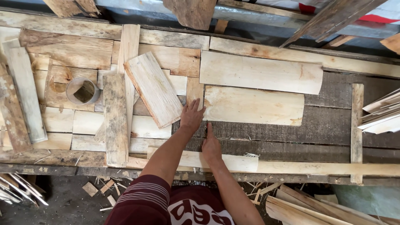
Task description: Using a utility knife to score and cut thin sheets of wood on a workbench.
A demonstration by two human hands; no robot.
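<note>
Landmark: pale plank (253, 105), lying flat mid-bench, long axis left to right.

Nearest, below bench edge: maroon striped shirt (143, 202), wood scraps (100, 189) on ground to its left, stacked slats (308, 210) to its right.

Bench front rail (291, 168), well below plank; lighter strip (225, 161) laid on it.

Right hand (211, 146), just below plank's lower-left corner. Index finger stretched toward that corner, other fingers curled in; grasps nothing, rests on dark bench boards (291, 133). Whether fingertip touches plank: cannot tell.

Left hand (192, 116), at plank's left end. Flat, fingers spread, palm pressed down, nothing grasped. Fingertips on narrow upright piece (194, 91) just left of plank; contact with plank edge itself: cannot tell.

Left of plank, beyond left hand: tilted board (154, 88), lying across other offcuts. Further left, grey weathered board (115, 118), upright. Further still, round tin (82, 90), open top.

Right of plank: narrow vertical batten (356, 129); beyond it, bundle of thin slats (381, 114) at frame edge.

Above plank, just beside: second, longer pale plank (260, 71), parallel. Farther back: dark planks (333, 16) leaning overhead.
</note>
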